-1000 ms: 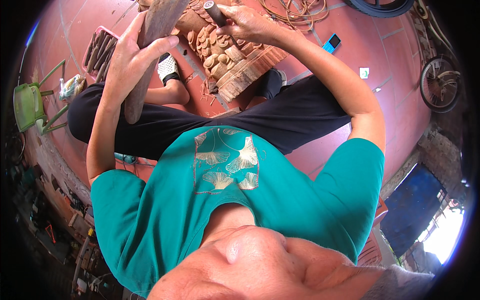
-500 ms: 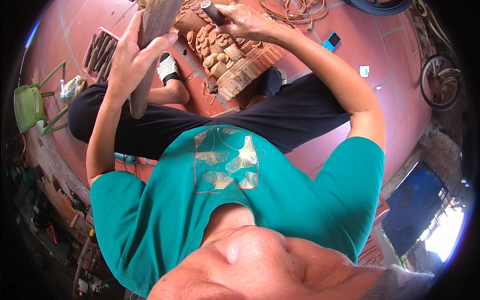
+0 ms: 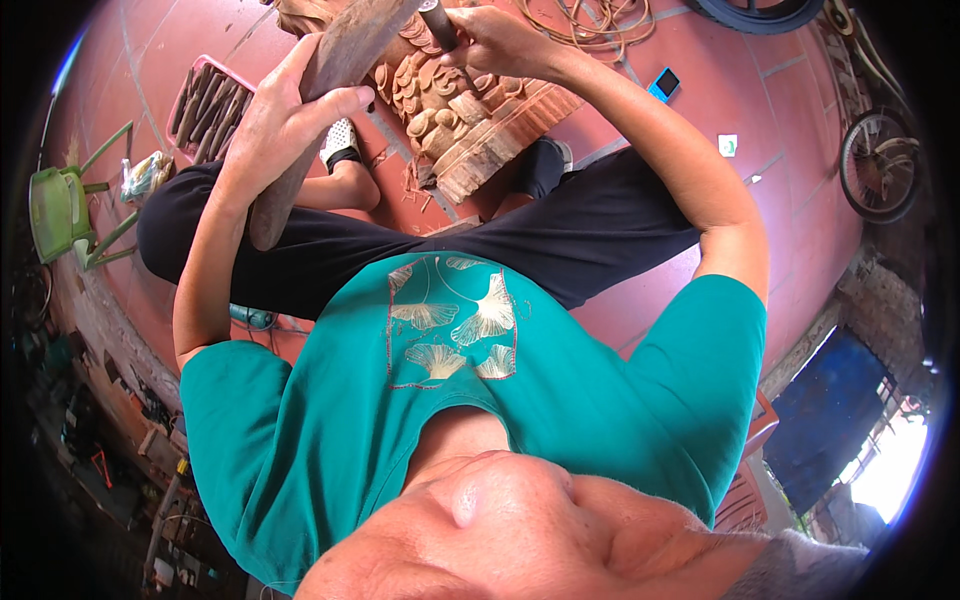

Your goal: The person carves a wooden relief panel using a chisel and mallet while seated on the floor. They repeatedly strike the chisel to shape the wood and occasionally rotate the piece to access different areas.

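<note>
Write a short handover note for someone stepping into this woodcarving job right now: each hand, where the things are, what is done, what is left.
Left hand: gripped around a flat wooden mallet, raised beside the work.
Right hand: closed on a chisel, tip down on the carved wooden block.
The block lies on the red tiled floor between the feet; a pink tray of spare chisels sits to the left.
Done: rounded relief shapes cover much of the block's top.
Left: how much carving remains cannot be told; chips lie around the block.
</note>
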`<state>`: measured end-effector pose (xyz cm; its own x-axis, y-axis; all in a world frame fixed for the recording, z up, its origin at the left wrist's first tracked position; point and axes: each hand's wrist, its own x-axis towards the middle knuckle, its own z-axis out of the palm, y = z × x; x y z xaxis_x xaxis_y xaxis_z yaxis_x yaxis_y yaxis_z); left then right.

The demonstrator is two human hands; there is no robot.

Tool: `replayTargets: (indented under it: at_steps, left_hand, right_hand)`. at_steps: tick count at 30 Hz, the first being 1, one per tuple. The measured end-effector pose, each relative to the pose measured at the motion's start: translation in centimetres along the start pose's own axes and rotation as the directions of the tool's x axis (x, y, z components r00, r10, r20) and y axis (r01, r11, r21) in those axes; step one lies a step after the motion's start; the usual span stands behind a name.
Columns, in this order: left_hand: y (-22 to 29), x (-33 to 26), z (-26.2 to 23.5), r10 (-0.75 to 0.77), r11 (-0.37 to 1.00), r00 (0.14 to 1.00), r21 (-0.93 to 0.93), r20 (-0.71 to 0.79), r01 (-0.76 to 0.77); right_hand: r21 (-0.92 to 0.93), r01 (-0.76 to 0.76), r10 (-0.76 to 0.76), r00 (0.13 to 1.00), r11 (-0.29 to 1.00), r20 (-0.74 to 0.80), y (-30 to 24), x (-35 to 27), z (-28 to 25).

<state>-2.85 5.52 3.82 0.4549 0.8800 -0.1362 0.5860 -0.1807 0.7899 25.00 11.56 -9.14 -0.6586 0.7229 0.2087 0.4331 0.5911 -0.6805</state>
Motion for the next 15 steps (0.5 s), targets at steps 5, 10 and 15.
replayTargets:
  at_steps: [5,10,15]
  left_hand:
    - [0.5,0.0,0.0,0.029,0.999,1.0,-0.015,-0.008,-0.029]
    - [0.7,-0.2,0.1,-0.023,0.996,1.0,-0.082,0.004,0.024]
    - [0.2,-0.2,0.9,0.076,0.985,0.992,-0.145,-0.103,-0.091]
  right_hand:
    - [0.039,-0.071,0.072,0.997,0.997,-0.038,1.8,0.0,1.0]
    - [0.023,0.01,-0.009,0.999,1.0,-0.032,2.7,0.4,1.3]
    - [0.063,-0.102,0.1,0.995,0.993,0.029,1.6,0.5,1.3]
